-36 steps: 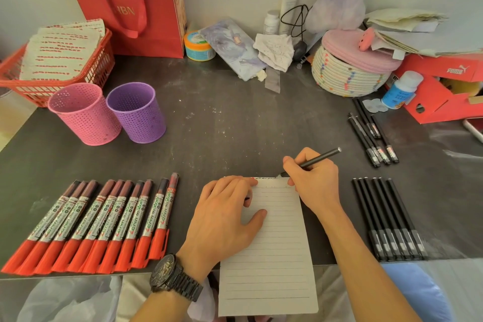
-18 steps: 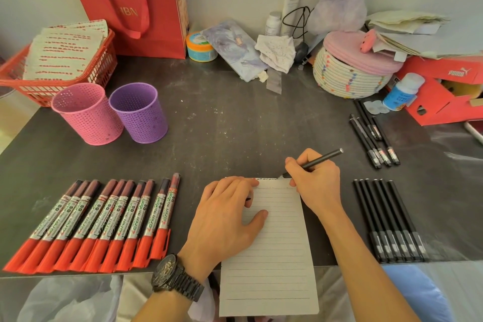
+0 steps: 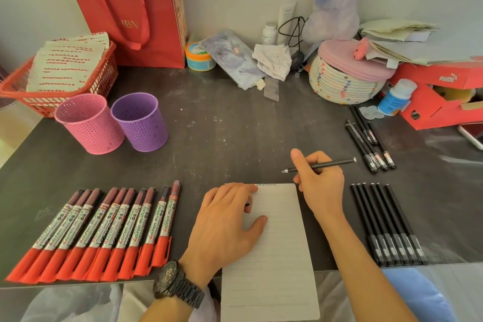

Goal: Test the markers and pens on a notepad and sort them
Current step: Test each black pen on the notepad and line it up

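Note:
A lined notepad [image 3: 277,256] lies at the table's front edge, with a line of scribble along its top. My left hand [image 3: 224,225] rests flat on the pad's upper left, fingers straight. Beyond the pad's top right corner, my right hand [image 3: 318,180] grips a black pen [image 3: 329,163], tip pointing left and lifted off the paper. Several red-capped markers [image 3: 104,232] lie in a row at the front left. Several black pens [image 3: 386,222] lie in a row at the front right, and a smaller group of black pens [image 3: 368,141] lies further back.
A pink mesh cup [image 3: 88,125] and a purple mesh cup [image 3: 141,123] stand at the middle left. A red basket [image 3: 52,81], red bag [image 3: 136,8], woven basket [image 3: 342,83] and red shoebox [image 3: 439,97] line the back. The table [image 3: 235,133] is dark.
My right hand has lifted the pen off the pad's top edge and moved it up and to the right. The left hand has stayed on the pad.

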Available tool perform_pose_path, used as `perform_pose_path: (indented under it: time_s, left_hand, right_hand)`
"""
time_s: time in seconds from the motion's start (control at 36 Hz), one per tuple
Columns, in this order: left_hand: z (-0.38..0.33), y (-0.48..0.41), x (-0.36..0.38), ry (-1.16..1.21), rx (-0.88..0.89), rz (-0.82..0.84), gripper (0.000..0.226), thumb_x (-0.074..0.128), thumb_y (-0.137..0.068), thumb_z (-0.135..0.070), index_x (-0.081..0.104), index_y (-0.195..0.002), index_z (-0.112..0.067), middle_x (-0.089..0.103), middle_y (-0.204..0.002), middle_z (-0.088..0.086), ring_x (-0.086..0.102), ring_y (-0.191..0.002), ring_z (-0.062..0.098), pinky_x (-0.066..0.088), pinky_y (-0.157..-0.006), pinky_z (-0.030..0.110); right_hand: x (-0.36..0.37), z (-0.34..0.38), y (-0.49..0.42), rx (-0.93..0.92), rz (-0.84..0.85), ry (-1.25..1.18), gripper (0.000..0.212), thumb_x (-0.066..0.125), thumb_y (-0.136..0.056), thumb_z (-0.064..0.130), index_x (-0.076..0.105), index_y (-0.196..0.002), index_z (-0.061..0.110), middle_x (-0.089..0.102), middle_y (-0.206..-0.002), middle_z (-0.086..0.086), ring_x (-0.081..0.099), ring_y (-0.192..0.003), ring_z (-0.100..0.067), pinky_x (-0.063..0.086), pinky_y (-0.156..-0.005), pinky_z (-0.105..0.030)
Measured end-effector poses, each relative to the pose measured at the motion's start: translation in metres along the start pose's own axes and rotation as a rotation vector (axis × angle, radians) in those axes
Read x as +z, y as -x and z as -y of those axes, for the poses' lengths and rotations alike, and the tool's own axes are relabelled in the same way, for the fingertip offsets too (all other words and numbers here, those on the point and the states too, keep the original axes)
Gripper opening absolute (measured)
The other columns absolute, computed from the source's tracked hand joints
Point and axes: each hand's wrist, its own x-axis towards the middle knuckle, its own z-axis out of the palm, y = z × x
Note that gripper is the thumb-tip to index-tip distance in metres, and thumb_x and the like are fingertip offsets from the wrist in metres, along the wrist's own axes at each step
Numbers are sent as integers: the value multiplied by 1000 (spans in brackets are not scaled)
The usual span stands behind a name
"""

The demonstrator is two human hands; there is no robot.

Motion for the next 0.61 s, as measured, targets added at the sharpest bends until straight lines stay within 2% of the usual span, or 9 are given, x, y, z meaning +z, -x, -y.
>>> perform_pose_path:
  time_s: [0.06, 0.11, 0.22, 0.28, 0.33, 0.39, 0.47, 0.56, 0.61]
  left_hand:
    - [-1, 0, -2, 24, 11, -19, 32, 57, -85, -54, 32, -82, -35, 54, -128, -26, 44, -124, 0, 32, -106, 28]
    - [-2, 2, -5, 68, 10, -44, 29, 56, -87, -53, 34, -82, -34, 55, -125, -26, 43, -126, 1, 32, -104, 27]
    - [-4, 7, -11, 154, -28, -99, 19, 44, -92, -47, 40, -82, -32, 49, -88, -22, 46, -89, 6, 38, -80, 24]
    - [-4, 8, -12, 193, -39, -117, 14, 36, -95, -41, 40, -84, -34, 44, -80, -19, 45, -81, 9, 34, -70, 20]
    - [-4, 9, -13, 234, -51, -111, 18, 29, -98, -39, 43, -88, -35, 47, -82, -18, 49, -83, 10, 35, -68, 17]
    - [-3, 8, -12, 255, -70, -100, 26, 26, -102, -40, 52, -99, -35, 53, -93, -20, 53, -92, 7, 39, -74, 17]
    - [-2, 7, -10, 225, -118, -48, 38, 22, -104, -46, 51, -128, -39, 55, -112, -26, 51, -107, -3, 41, -86, 15]
    - [0, 8, -9, 224, -140, -9, 52, 16, -100, -54, 37, -146, -42, 54, -97, -27, 51, -99, -3, 45, -81, 19]
    - [0, 8, -7, 267, -152, -19, 46, 17, -97, -59, 33, -139, -50, 57, -94, -27, 54, -94, -2, 44, -75, 18]
  right_hand:
    - [-1, 3, 1, 18, -20, -29, 35, 61, -92, 54, 58, -69, 28, 66, -56, -1, 59, -47, -10, 46, -56, -23]
    - [-3, 8, 3, 39, -14, -101, 31, 57, -94, 50, 61, -75, 26, 69, -62, -4, 58, -48, -12, 45, -54, -25]
    - [-15, 13, 11, 62, 80, -337, 20, 48, -104, 12, 67, -97, 13, 75, -85, -10, 58, -50, -19, 44, -48, -24]
    - [-20, 17, 21, 91, 117, -421, 23, 46, -102, 12, 69, -99, 14, 76, -90, -14, 59, -51, -20, 45, -47, -25]
    - [-23, 21, 31, 138, 134, -494, 19, 50, -95, 20, 69, -92, 18, 75, -86, -20, 57, -48, -21, 45, -45, -26]
    - [-24, 22, 41, 192, 140, -539, 13, 53, -89, 23, 64, -82, 21, 73, -79, -24, 53, -45, -23, 42, -43, -27]
    - [-23, 15, 53, 217, 125, -516, 27, 58, -96, 15, 65, -72, 24, 71, -72, -24, 50, -44, -21, 40, -44, -26]
    - [-23, 12, 60, 169, 118, -470, 26, 60, -98, 13, 71, -75, 18, 71, -70, -18, 50, -47, -17, 41, -45, -22]
    - [-23, 11, 60, 151, 103, -459, 21, 62, -97, 13, 72, -79, 13, 70, -69, -17, 51, -49, -17, 42, -47, -22]
